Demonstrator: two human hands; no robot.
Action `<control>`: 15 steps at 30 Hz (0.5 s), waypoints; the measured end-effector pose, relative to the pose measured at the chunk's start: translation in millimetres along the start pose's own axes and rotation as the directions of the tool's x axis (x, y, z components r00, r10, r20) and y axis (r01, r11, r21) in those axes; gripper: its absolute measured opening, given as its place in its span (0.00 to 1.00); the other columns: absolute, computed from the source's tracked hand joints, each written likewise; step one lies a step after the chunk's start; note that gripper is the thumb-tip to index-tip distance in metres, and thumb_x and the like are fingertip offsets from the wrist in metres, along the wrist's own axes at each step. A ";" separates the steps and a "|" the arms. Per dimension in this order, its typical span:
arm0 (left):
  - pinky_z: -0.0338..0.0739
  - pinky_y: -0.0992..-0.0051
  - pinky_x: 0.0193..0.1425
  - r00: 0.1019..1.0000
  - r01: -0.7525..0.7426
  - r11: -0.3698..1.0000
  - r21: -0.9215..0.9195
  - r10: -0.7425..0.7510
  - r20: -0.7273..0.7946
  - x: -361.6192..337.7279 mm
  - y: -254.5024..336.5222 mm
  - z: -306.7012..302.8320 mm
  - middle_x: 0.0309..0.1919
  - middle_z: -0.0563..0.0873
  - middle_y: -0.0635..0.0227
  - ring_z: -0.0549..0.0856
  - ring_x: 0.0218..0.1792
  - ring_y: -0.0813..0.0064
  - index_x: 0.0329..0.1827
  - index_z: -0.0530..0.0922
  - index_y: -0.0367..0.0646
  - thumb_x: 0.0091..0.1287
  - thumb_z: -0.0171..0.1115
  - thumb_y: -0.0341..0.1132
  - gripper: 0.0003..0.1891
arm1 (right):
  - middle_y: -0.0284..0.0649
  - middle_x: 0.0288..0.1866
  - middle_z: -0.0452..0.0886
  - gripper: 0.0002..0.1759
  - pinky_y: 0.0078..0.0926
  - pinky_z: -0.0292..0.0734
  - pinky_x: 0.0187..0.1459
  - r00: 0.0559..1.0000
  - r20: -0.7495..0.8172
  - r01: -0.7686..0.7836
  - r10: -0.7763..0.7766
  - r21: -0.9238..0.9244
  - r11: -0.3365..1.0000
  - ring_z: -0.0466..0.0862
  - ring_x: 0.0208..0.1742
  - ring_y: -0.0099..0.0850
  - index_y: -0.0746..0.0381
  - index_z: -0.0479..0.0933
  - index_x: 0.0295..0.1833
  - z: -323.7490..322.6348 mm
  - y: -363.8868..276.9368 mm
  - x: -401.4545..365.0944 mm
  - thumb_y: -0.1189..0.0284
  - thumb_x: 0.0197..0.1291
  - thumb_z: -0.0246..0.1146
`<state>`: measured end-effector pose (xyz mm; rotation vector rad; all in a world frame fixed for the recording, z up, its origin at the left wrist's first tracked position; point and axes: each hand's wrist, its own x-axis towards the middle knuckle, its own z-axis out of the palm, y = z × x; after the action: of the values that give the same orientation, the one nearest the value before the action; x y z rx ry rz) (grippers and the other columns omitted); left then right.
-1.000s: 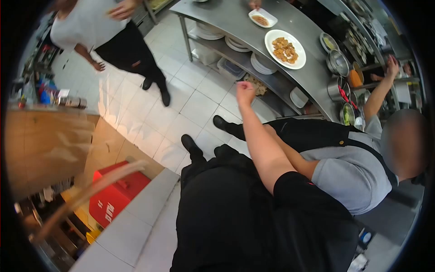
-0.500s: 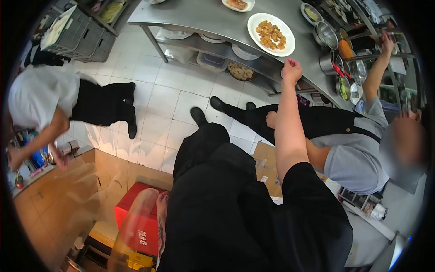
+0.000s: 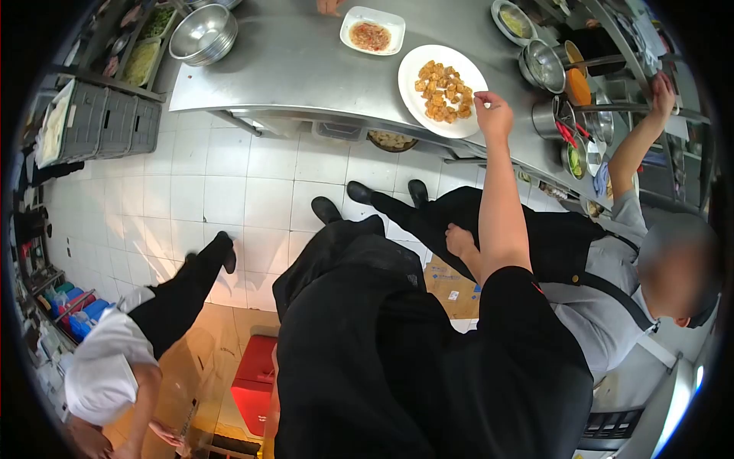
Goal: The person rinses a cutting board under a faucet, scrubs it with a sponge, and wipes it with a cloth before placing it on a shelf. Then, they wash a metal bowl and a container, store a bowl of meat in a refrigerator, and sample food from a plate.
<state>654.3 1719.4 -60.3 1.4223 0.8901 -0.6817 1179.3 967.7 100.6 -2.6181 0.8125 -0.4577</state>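
Note:
My right hand (image 3: pixel 493 115) reaches over the metal counter, its fingers pinched together at the right rim of an oval white plate (image 3: pixel 413 101). Whatever is between the fingertips is too small to make out. Browned, diced food pieces (image 3: pixel 445 92) lie in the middle of the plate. Left of it sits a white square dish (image 3: pixel 394 33) with reddish food in liquid. Of my left side only a sliver of skin shows beside my black apron, and the fingers are hidden.
A co-worker in grey (image 3: pixel 604 306) stands close on my right, one arm raised to the shelf. Another person (image 3: pixel 107 367) leans at lower left. Steel bowls (image 3: pixel 205 34), a pot (image 3: pixel 547 118), grey crates (image 3: pixel 103 118), a red box (image 3: pixel 254 382) and flat cardboard (image 3: pixel 451 289) surround me.
The view has shifted, showing more counter and stacked bowls at left. My right hand has moved up along the plate's rim. The person at left has moved lower in view.

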 end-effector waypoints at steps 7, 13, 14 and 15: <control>0.75 0.73 0.65 1.000 -0.016 0.999 0.029 0.016 -0.003 22.0 55.0 12.7 0.55 0.85 0.59 0.83 0.56 0.69 0.62 0.76 0.28 0.76 0.53 0.25 0.15 | 0.34 0.38 0.89 0.07 0.35 0.82 0.43 0.991 0.115 0.073 -0.070 -0.023 0.997 0.88 0.40 0.37 0.52 0.88 0.41 6.8 -31.1 -28.8 0.65 0.58 0.71; 0.74 0.72 0.65 0.999 -0.032 0.999 0.035 0.032 0.008 34.1 67.4 -7.8 0.56 0.84 0.59 0.83 0.57 0.69 0.62 0.75 0.28 0.76 0.53 0.25 0.15 | 0.34 0.44 0.89 0.11 0.35 0.82 0.45 0.984 0.135 -0.113 0.117 -0.042 0.993 0.88 0.44 0.36 0.50 0.89 0.45 25.1 -48.2 -43.5 0.61 0.57 0.72; 0.74 0.72 0.65 0.999 -0.032 0.999 0.033 0.032 0.005 35.5 68.8 -10.5 0.56 0.84 0.59 0.83 0.57 0.69 0.63 0.75 0.28 0.76 0.53 0.25 0.15 | 0.34 0.44 0.89 0.11 0.35 0.82 0.45 0.984 0.136 -0.112 0.116 -0.041 0.993 0.88 0.44 0.36 0.50 0.89 0.45 28.0 -51.7 -41.2 0.61 0.57 0.72; 0.74 0.72 0.65 0.999 -0.036 0.999 0.034 0.035 0.003 37.9 69.7 -12.8 0.56 0.84 0.59 0.83 0.57 0.69 0.63 0.75 0.28 0.76 0.53 0.25 0.15 | 0.34 0.45 0.88 0.13 0.36 0.82 0.46 0.981 0.160 -0.090 0.106 -0.099 0.991 0.87 0.46 0.36 0.50 0.88 0.46 29.1 -56.6 -37.9 0.60 0.57 0.72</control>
<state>731.6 1740.6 -54.3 1.4634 0.8527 -0.6746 1188.3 1040.7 91.6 -2.6406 0.9213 -0.1776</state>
